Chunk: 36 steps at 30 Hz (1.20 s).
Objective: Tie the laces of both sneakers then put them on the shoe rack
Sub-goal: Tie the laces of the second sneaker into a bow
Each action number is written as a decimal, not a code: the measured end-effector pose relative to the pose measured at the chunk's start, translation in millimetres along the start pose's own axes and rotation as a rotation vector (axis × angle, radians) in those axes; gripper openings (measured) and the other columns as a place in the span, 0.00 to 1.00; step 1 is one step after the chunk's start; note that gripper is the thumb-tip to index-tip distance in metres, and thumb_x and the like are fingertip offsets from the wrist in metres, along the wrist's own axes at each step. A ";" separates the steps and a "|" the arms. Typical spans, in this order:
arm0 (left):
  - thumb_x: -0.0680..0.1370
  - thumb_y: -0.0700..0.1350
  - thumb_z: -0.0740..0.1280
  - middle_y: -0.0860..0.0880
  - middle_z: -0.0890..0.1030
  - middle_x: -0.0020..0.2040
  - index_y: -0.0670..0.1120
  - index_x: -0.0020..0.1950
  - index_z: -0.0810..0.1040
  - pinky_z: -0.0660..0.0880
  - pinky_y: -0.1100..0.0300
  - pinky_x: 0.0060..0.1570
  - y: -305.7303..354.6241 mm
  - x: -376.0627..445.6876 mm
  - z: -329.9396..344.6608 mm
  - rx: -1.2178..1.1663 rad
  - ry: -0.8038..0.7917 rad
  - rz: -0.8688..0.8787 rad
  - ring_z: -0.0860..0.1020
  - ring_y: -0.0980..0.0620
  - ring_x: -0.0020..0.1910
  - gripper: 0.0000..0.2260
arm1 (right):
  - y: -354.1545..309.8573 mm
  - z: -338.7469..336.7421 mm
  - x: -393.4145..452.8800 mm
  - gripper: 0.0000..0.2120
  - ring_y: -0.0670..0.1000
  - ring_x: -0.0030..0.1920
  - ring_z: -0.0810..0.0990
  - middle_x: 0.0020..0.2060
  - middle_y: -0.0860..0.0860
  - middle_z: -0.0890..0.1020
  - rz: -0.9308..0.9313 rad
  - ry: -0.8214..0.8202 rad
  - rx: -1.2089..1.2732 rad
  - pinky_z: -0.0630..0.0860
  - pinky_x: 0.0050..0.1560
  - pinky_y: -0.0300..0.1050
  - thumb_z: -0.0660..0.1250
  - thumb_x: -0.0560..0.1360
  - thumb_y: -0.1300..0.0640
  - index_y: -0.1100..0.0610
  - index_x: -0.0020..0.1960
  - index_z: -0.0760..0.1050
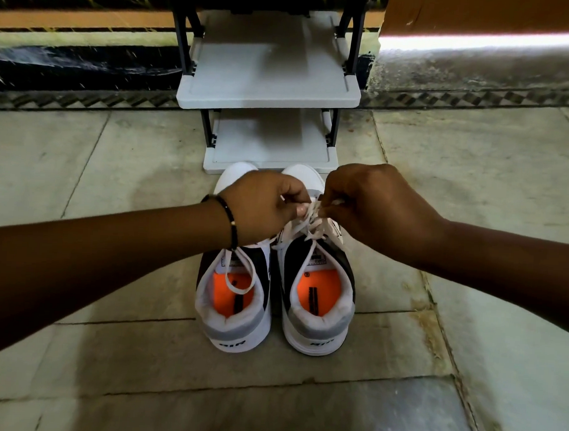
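Note:
Two white, black and grey sneakers with orange insoles stand side by side on the floor, heels toward me. Over the right sneaker (318, 308), my left hand (260, 207) and my right hand (371, 203) both pinch its white laces (312, 221) above the tongue. On the left sneaker (236, 311), a lace loop (241, 275) hangs loose into the opening. My left forearm covers the front of the left sneaker. Just beyond the toes stands the grey shoe rack (269, 94), both of its visible shelves bare.
Pale stone floor tiles (474, 158) surround the sneakers. Behind the rack runs a dark-patterned border strip (86, 99) and a wall base. A bright band of light (480, 41) lies at the upper right.

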<state>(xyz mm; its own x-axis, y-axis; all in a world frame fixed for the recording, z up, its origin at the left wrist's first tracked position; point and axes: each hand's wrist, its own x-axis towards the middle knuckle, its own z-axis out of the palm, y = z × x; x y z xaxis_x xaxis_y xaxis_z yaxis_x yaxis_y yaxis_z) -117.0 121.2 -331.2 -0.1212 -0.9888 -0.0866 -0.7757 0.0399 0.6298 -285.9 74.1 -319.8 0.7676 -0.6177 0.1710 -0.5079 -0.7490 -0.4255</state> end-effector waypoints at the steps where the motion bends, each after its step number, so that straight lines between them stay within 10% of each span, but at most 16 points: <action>1: 0.74 0.44 0.65 0.50 0.81 0.42 0.46 0.45 0.80 0.72 0.61 0.49 1.9 -0.1 -3.7 -0.005 0.018 -0.004 0.78 0.52 0.42 0.04 | 1.1 -2.4 -1.0 0.04 0.41 0.31 0.73 0.34 0.45 0.76 0.018 -0.001 0.013 0.69 0.32 0.33 0.69 0.70 0.64 0.58 0.38 0.78; 5: 0.76 0.44 0.63 0.49 0.80 0.42 0.46 0.44 0.79 0.73 0.71 0.39 3.5 -3.7 -7.7 -0.313 -0.075 -0.143 0.78 0.55 0.42 0.05 | -0.1 -8.8 -5.8 0.03 0.40 0.31 0.76 0.34 0.47 0.82 0.045 -0.032 0.047 0.71 0.32 0.30 0.68 0.72 0.63 0.57 0.41 0.79; 9: 0.78 0.46 0.59 0.52 0.77 0.38 0.48 0.41 0.75 0.68 0.65 0.33 5.2 -6.2 -2.3 -0.590 -0.190 -0.313 0.76 0.57 0.38 0.08 | -5.1 -6.6 -8.1 0.02 0.54 0.37 0.82 0.38 0.54 0.84 0.026 -0.078 0.012 0.78 0.36 0.49 0.66 0.73 0.63 0.59 0.45 0.76; 14: 0.76 0.50 0.62 0.52 0.68 0.22 0.42 0.30 0.73 0.65 0.70 0.26 -8.9 -3.2 -5.2 -0.106 -0.113 -0.093 0.69 0.60 0.22 0.17 | -10.0 -7.0 -7.4 0.04 0.41 0.29 0.71 0.28 0.42 0.72 0.174 -0.198 0.069 0.67 0.30 0.37 0.66 0.73 0.62 0.56 0.47 0.75; 22: 0.68 0.54 0.56 0.46 0.70 0.26 0.46 0.24 0.63 0.69 0.54 0.34 -44.3 -6.0 -1.7 0.244 -0.057 -0.091 0.70 0.46 0.30 0.16 | 23.3 -7.4 -26.6 0.09 0.46 0.22 0.63 0.24 0.52 0.69 0.865 -0.295 0.619 0.56 0.21 0.37 0.63 0.71 0.71 0.58 0.42 0.75; 33: 0.66 0.57 0.54 0.47 0.73 0.31 0.49 0.26 0.66 0.68 0.57 0.37 -47.0 -8.1 -3.6 0.238 -0.028 -0.102 0.73 0.45 0.35 0.14 | 32.2 -1.4 -32.6 0.10 0.44 0.16 0.62 0.18 0.48 0.69 0.974 -0.295 0.703 0.56 0.18 0.33 0.64 0.72 0.70 0.57 0.38 0.70; 36: 0.69 0.61 0.57 0.52 0.73 0.44 0.52 0.43 0.73 0.70 0.57 0.45 -57.6 -30.2 -13.3 0.146 0.090 -0.079 0.74 0.50 0.43 0.15 | 32.6 -2.9 -38.1 0.05 0.49 0.24 0.68 0.26 0.53 0.75 0.916 -0.256 0.734 0.64 0.23 0.38 0.68 0.72 0.64 0.59 0.43 0.72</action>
<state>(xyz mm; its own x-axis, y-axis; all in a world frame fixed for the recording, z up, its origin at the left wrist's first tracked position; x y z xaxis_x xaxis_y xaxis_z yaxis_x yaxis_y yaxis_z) -60.4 146.8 -354.5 -0.0060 -0.9983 -0.0578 -0.8632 -0.0240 0.5043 -332.8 72.5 -337.6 0.3355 -0.7215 -0.6058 -0.6259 0.3098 -0.7157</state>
